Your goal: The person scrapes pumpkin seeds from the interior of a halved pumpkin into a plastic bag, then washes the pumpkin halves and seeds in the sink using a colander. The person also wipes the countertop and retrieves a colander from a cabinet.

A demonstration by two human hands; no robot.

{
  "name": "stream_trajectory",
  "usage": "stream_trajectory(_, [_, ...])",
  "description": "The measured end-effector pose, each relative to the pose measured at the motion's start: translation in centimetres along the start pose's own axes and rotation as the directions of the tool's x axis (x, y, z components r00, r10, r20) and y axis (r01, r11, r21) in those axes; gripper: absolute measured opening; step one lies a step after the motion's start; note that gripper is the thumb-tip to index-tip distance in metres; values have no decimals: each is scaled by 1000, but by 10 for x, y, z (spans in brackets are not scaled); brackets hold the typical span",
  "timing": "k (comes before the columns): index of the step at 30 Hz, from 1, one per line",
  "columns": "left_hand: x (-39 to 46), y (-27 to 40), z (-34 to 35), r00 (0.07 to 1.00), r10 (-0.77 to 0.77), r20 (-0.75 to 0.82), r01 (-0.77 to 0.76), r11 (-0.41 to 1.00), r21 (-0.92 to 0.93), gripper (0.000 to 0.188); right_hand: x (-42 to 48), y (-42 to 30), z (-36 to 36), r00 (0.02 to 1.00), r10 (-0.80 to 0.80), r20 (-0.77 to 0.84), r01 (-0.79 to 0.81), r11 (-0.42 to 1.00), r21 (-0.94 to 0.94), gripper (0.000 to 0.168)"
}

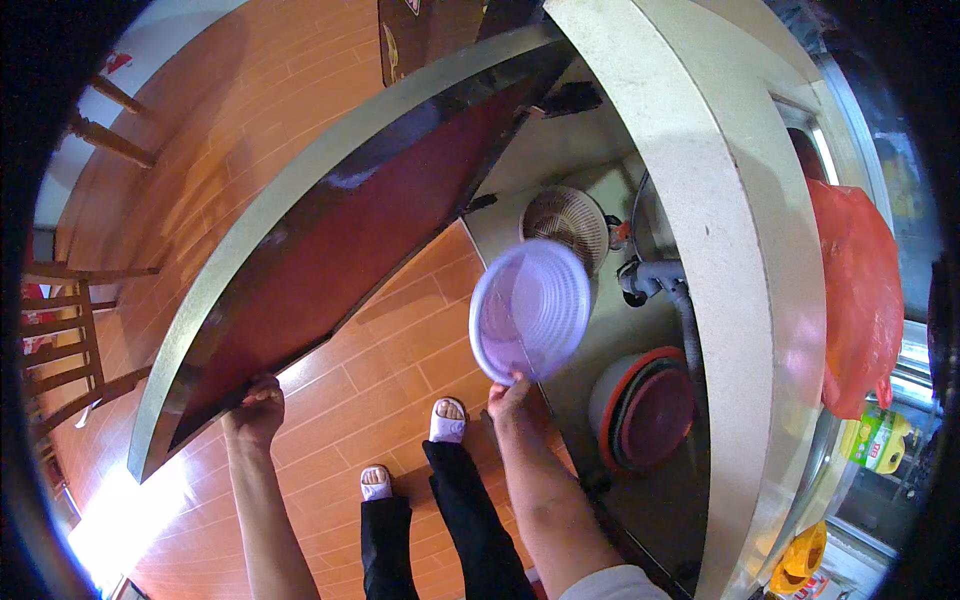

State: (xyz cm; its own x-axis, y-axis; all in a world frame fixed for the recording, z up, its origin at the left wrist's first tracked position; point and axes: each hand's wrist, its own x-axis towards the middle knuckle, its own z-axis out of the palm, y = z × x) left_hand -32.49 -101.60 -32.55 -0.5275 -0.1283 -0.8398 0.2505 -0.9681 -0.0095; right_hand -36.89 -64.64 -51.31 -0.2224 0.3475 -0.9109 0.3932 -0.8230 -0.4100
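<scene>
My right hand (510,399) grips the rim of a purple plastic basket (531,311), tilted at the opening of a cabinet. Fingers of my left hand (257,411) are curled on the lower edge of the open cabinet door (352,217), which has a dark red inner panel and a metallic frame. Inside the cabinet, behind the purple basket, a beige plastic basket (566,225) leans near a grey drain pipe (660,277). Nested basins (652,420), with red and dark rims, stand below the pipe.
A pale countertop (742,247) overhangs the cabinet on the right. On it are a red plastic bag (859,300), a green-yellow container (877,442) and a yellow object (801,559). A wooden chair (82,330) stands at the far left on the tiled floor (405,322).
</scene>
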Motion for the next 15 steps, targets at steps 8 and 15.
stream_trajectory(8, [7, -3, 1, 999, 54, 2, -54, 997, 60, 18, 20, 26, -31, 990, 85, -111, -55, 967, 248, 21])
stream_trajectory(15, [5, 1, -2, 998, 5, 69, -6, 1000, 16, 20, 28, -11, -29, 993, 36, -110, -10, 973, 232, 19])
